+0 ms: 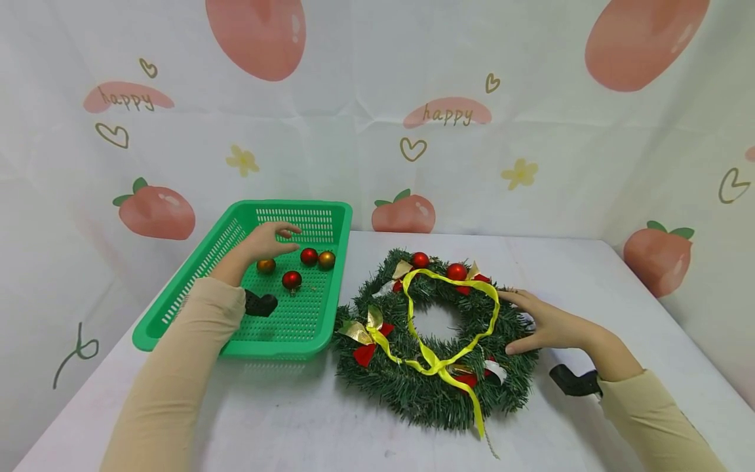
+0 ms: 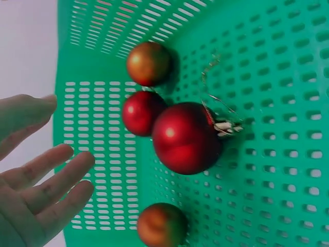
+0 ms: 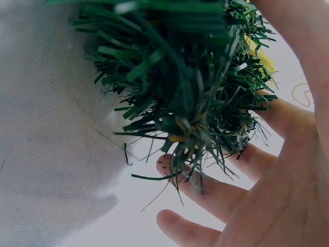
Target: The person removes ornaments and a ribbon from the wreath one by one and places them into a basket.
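The left hand (image 1: pixel 267 242) hovers over the green basket (image 1: pixel 341 282), fingers apart and holding nothing. In the left wrist view that hand (image 2: pixel 46 185) is beside two red balls (image 2: pixel 187 138) (image 2: pixel 143 113) and two gold-orange balls (image 2: pixel 149 63) (image 2: pixel 162 225) lying in the basket. A green wreath (image 1: pixel 413 400) with red balls, bows and a yellow ribbon (image 1: pixel 437 364) lies on the table. At its right edge rests the right hand (image 1: pixel 548 324), thumb and fingers spread; in the right wrist view its fingers (image 3: pixel 216 198) touch the green needles (image 3: pixel 190 103).
The white table (image 1: pixel 283 419) runs under both arms. Behind it hangs a white cloth (image 1: pixel 354 78) printed with peaches, hearts and flowers. The basket's right rim stands close to the wreath's left edge. A black wrist camera (image 1: pixel 575 381) is worn on the right wrist.
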Tool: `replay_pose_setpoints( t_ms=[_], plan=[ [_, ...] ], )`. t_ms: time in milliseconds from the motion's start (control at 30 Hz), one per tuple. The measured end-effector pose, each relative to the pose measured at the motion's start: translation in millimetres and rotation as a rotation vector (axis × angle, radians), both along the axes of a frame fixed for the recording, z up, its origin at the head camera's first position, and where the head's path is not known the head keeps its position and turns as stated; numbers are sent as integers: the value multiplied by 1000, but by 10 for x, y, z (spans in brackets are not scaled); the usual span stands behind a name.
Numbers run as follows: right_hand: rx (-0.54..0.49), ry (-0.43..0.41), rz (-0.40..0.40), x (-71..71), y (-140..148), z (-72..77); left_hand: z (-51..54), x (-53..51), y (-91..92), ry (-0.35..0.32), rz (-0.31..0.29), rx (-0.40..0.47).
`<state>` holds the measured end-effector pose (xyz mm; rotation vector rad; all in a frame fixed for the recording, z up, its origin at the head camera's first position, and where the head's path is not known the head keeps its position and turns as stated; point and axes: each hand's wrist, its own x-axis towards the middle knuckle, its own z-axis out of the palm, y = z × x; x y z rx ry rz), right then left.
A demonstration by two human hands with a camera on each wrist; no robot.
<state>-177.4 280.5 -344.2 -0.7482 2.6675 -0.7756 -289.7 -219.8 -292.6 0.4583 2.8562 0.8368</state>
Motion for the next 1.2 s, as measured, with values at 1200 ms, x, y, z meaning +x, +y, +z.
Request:
replay_pose_setpoints(
  t_ms=[1200],
  plan=[
    [11, -4, 0, -1, 6, 0, 547, 524, 1299, 108, -361, 213]
  ],
)
